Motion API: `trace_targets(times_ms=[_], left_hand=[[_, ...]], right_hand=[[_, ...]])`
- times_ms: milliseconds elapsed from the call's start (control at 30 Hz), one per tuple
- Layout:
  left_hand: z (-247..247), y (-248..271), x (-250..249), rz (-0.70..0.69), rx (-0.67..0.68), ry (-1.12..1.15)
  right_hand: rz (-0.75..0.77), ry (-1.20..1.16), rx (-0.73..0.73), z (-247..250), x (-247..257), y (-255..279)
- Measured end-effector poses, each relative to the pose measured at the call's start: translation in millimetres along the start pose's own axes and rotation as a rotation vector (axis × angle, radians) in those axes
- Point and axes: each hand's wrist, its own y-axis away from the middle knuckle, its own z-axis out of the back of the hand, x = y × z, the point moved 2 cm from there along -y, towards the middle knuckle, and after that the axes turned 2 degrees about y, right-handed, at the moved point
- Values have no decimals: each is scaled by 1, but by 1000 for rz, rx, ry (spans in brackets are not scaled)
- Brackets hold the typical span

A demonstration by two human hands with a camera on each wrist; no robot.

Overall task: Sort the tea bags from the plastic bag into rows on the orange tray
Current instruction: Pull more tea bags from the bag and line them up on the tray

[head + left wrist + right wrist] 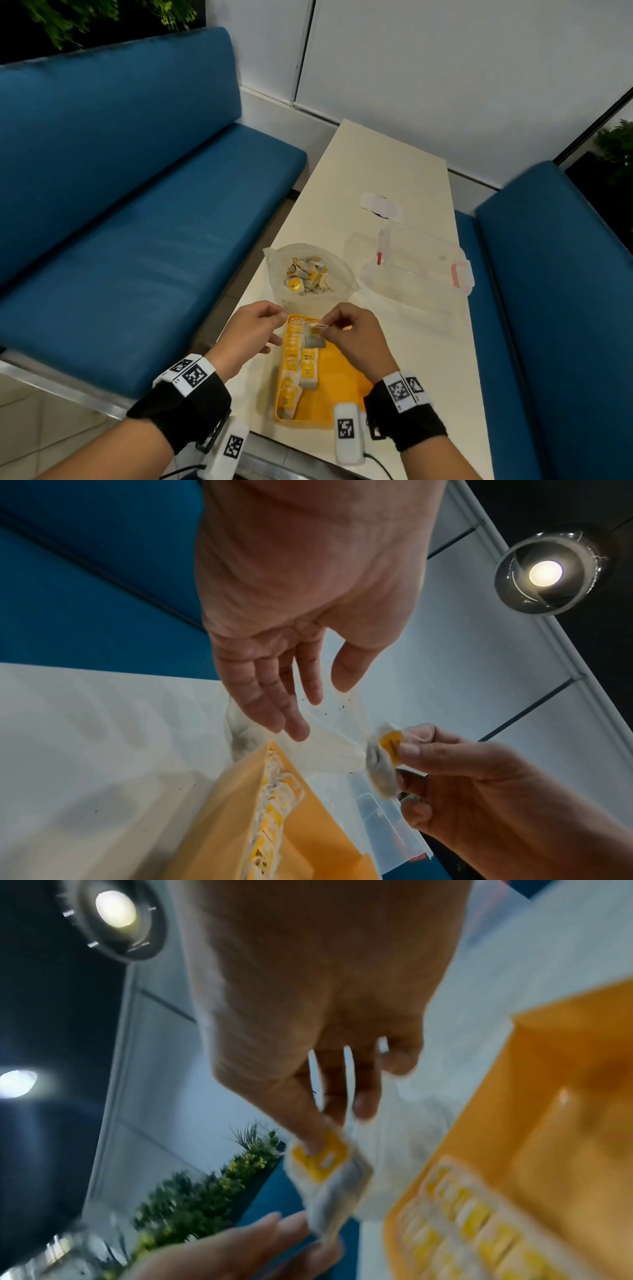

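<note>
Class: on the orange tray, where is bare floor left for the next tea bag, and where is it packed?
Bare: the orange tray floor right of the second row. Packed: the first row along its left wall.

Orange tray (342,377) right half bare — plastic bag (339,270) behind.
</note>
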Motion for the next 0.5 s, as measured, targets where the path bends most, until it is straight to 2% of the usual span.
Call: trace_targets(times_ms=[133, 333, 500], left_hand=[[2, -1, -2, -111, 32, -93], [-7, -1, 1, -330, 267, -320], [-12, -2, 0, -327, 246, -200]], right_hand=[[-51, -184, 59, 10, -1, -4], [-7, -253, 164, 9, 11, 1], [-21, -328, 125, 5, 12, 3]])
